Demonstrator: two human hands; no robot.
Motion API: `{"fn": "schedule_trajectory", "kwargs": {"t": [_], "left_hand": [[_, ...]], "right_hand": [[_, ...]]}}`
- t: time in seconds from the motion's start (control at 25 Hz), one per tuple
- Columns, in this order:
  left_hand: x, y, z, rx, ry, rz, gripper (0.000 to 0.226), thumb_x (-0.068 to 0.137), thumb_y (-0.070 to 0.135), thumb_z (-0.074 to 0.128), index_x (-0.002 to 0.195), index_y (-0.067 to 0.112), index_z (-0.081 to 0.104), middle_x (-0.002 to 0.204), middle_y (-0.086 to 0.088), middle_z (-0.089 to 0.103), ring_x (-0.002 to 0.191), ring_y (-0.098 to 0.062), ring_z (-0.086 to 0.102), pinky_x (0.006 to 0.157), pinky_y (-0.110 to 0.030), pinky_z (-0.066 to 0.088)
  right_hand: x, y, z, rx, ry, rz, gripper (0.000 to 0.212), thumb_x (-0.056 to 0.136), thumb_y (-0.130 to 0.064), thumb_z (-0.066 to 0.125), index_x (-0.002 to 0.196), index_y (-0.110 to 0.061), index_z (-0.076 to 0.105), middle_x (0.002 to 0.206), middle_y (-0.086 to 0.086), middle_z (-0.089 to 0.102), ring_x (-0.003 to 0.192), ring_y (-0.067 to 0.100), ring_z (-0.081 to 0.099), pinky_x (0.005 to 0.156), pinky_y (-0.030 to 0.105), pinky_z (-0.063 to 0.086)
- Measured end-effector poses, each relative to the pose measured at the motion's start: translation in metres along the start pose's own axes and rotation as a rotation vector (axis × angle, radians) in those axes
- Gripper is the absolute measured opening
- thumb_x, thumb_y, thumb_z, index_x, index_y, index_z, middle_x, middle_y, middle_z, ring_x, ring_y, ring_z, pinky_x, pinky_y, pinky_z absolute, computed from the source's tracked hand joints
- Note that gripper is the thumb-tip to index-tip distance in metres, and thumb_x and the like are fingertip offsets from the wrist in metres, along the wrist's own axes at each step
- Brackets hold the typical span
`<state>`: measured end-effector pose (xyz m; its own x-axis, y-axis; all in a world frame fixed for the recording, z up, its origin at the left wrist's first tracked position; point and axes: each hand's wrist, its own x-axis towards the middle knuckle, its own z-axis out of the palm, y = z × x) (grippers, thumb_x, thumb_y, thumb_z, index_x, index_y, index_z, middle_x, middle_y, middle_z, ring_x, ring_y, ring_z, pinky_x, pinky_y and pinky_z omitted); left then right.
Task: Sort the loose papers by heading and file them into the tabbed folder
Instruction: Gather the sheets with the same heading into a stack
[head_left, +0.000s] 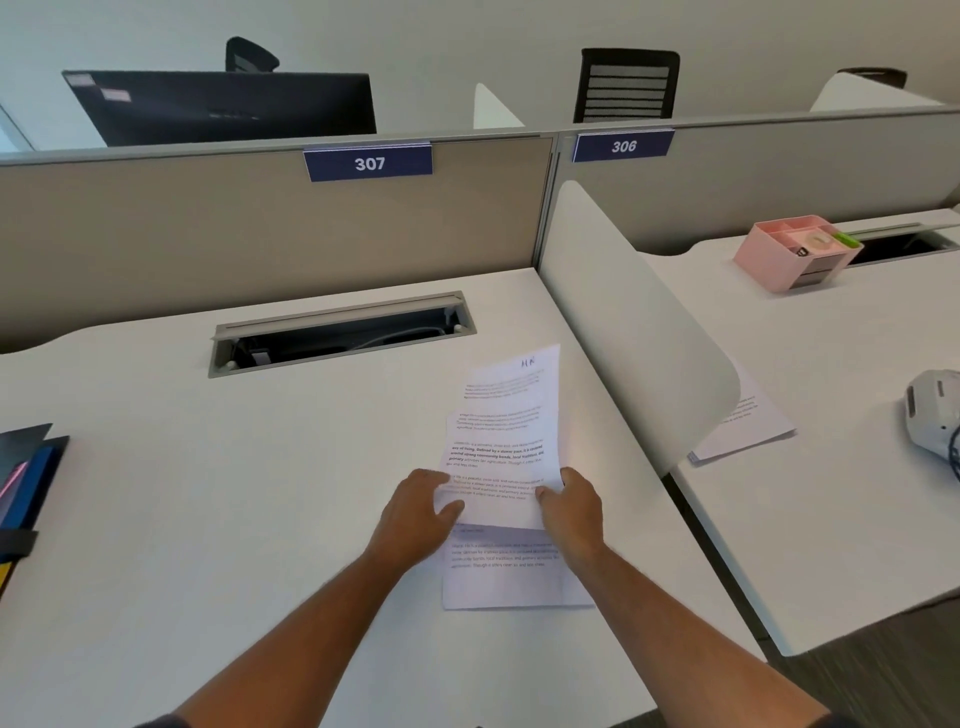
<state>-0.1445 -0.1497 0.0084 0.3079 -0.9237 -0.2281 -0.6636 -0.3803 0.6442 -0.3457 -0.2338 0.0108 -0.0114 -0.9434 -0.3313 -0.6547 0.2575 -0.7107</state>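
I hold a fanned sheaf of printed papers (501, 441) above the white bench (260, 493), my left hand (421, 512) pinching its near-left edge, my right hand (571, 506) gripping the near-right. More sheets (506, 569) lie flat beneath. The tabbed folder (26, 478) sits far left of the sheaf. I should spread the headings apart before reading them.

Two bare forearms, dark short sleeve (161, 721) edges at the bottom corners.
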Motion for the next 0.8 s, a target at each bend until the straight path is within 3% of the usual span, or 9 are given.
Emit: {"fn": "schedule_trajectory", "kwargs": {"t": [0.12, 0.28, 0.36, 0.48, 0.64, 0.72, 0.8], "left_hand": [[0.000, -0.012, -0.022, -0.185, 0.153, -0.166, 0.065, 0.092, 0.045, 0.068, 0.146, 0.013, 0.048, 0.146, -0.006, 0.054, 0.129, -0.023, 0.055, 0.108, -0.037, 0.045], [-0.003, -0.041, -0.048, -0.709, 0.207, -0.421, 0.073, 0.091, 0.044, 0.071, 0.148, 0.009, 0.041, 0.134, -0.011, 0.063, 0.110, -0.026, 0.065, 0.099, -0.045, 0.052], [-0.010, -0.062, -0.055, -0.893, 0.190, -0.483, 0.062, 0.090, 0.043, 0.072, 0.139, 0.010, 0.052, 0.121, -0.008, 0.072, 0.101, -0.028, 0.073, 0.092, -0.053, 0.057], [-0.024, -0.075, -0.062, -0.978, 0.184, -0.455, 0.026, 0.094, 0.019, 0.070, 0.118, 0.011, 0.067, 0.106, -0.007, 0.078, 0.092, -0.030, 0.076, 0.087, -0.056, 0.059], [-0.037, -0.085, -0.066, -0.965, 0.247, -0.459, 0.024, 0.089, 0.004, 0.074, 0.111, 0.011, 0.069, 0.104, -0.008, 0.078, 0.090, -0.031, 0.076, 0.082, -0.052, 0.061], [-0.040, -0.093, -0.067, -0.948, 0.287, -0.484, 0.022, 0.089, 0.004, 0.074, 0.109, 0.012, 0.069, 0.104, -0.006, 0.077, 0.090, -0.031, 0.075, 0.082, -0.050, 0.061], [-0.041, -0.102, -0.068, -0.912, 0.306, -0.495, 0.022, 0.090, 0.006, 0.074, 0.109, 0.013, 0.068, 0.105, -0.006, 0.076, 0.091, -0.031, 0.074, 0.083, -0.051, 0.061]], "right_hand": [[-0.012, -0.009, -0.001, 0.087, -0.099, -0.129, 0.006, 0.101, -0.017, 0.060, 0.106, -0.018, 0.062, 0.109, -0.006, 0.068, 0.099, 0.016, 0.066, 0.079, 0.026, 0.056], [-0.031, -0.018, 0.013, 0.183, -0.317, -0.161, 0.019, 0.099, -0.019, 0.062, 0.116, -0.023, 0.067, 0.112, -0.013, 0.072, 0.102, 0.011, 0.069, 0.092, 0.036, 0.059], [-0.042, -0.020, 0.026, 0.162, -0.361, -0.160, 0.019, 0.098, -0.021, 0.063, 0.116, -0.022, 0.068, 0.112, -0.011, 0.073, 0.100, 0.012, 0.069, 0.092, 0.040, 0.059], [-0.055, -0.022, 0.043, 0.149, -0.405, -0.145, 0.017, 0.099, -0.023, 0.062, 0.114, -0.021, 0.068, 0.110, -0.009, 0.074, 0.099, 0.013, 0.070, 0.092, 0.042, 0.059], [-0.070, -0.025, 0.061, 0.072, -0.451, -0.193, 0.017, 0.098, -0.027, 0.061, 0.113, -0.021, 0.068, 0.109, -0.010, 0.073, 0.098, 0.011, 0.069, 0.091, 0.040, 0.058], [-0.075, -0.026, 0.063, 0.006, -0.355, -0.194, 0.016, 0.096, -0.033, 0.065, 0.106, -0.021, 0.066, 0.102, -0.010, 0.070, 0.092, 0.011, 0.067, 0.085, 0.036, 0.057], [-0.072, -0.021, 0.056, -0.070, -0.075, -0.139, 0.026, 0.090, -0.038, 0.072, 0.105, -0.019, 0.064, 0.103, -0.004, 0.063, 0.095, 0.019, 0.064, 0.084, 0.036, 0.054]]}}
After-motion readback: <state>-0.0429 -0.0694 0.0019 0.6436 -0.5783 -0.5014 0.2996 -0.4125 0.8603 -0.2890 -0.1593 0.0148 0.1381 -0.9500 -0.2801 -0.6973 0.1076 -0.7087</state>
